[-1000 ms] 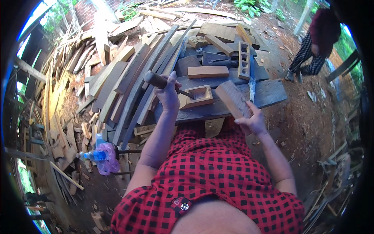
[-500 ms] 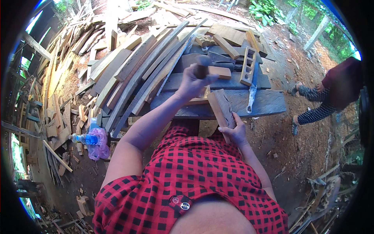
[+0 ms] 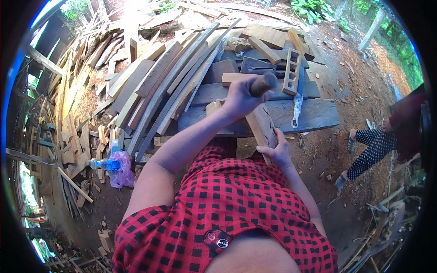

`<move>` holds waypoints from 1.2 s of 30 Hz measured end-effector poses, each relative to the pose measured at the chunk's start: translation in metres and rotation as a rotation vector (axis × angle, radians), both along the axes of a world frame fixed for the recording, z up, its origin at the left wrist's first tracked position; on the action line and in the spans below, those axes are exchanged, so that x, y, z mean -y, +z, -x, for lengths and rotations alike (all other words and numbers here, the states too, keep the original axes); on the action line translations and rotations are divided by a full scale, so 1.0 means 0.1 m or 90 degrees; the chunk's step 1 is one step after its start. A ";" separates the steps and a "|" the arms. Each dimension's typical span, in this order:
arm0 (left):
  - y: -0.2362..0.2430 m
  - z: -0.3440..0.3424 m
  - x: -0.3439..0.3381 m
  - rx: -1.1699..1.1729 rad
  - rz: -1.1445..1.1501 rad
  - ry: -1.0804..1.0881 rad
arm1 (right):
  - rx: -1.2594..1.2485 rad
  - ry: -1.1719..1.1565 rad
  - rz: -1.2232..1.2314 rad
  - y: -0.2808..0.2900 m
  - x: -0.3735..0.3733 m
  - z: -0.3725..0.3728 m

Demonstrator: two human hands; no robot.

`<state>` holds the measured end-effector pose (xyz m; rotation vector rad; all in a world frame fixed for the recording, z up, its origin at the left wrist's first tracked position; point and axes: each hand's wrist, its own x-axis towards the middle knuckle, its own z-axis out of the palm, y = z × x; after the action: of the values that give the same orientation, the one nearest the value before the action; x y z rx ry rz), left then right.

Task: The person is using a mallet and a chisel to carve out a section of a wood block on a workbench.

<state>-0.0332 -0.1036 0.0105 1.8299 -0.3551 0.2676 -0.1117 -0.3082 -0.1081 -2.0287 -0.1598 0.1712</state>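
Note:
My left hand (image 3: 242,96) is closed around a thick, round-ended wooden handle (image 3: 264,85) above the bench; the rest of that tool is hidden behind the hand. Below it, a wooden block (image 3: 259,127) with a dark, cracked edge leans from the bench's near edge toward my lap. My right hand (image 3: 277,151) grips the block's lower end, thumb on its near face. A short reddish piece of wood (image 3: 231,79) lies just beyond my left hand, and a pale one (image 3: 213,108) lies beside its wrist.
The dark plank bench (image 3: 318,113) carries a wooden piece with square holes (image 3: 292,73) and a long tool with a white-wrapped handle (image 3: 297,109). Long boards (image 3: 159,91) are stacked at the left. Bottles in a pink bag (image 3: 120,166) hang nearby. A person (image 3: 378,141) walks at the right.
My left hand and the handle have moved right, over the block's upper end. My right hand keeps its grip on the block. The person at the right has taken a step.

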 end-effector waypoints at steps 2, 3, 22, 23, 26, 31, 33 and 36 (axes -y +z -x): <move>-0.15 0.10 0.10 0.057 -0.075 0.055 | -0.014 0.000 0.019 0.03 0.00 0.00; -0.21 0.15 0.15 0.050 -0.074 0.044 | -0.028 0.002 0.041 0.04 0.01 0.00; -0.40 0.18 0.41 0.197 -0.229 0.094 | 0.160 -0.294 -0.569 0.95 1.11 0.16; -0.40 0.17 0.42 0.192 -0.228 0.097 | 0.203 -0.291 -0.622 0.99 1.10 0.20; -0.40 0.16 0.45 0.179 -0.228 0.105 | 0.212 -0.249 -0.584 0.90 0.85 0.31; -0.44 0.13 0.46 0.200 -0.255 0.109 | -0.106 -0.109 -0.333 0.88 0.69 0.35; -0.44 0.13 0.45 0.194 -0.251 0.113 | -0.021 -0.156 -0.378 1.04 0.85 0.34; -0.45 0.13 0.45 0.187 -0.260 0.113 | 0.214 -0.236 -0.638 1.20 0.99 0.30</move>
<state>-0.0462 -0.1487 -0.0346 2.2337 -0.4778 0.6275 -0.1412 -0.4074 0.0116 -1.0386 -0.0522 -0.4183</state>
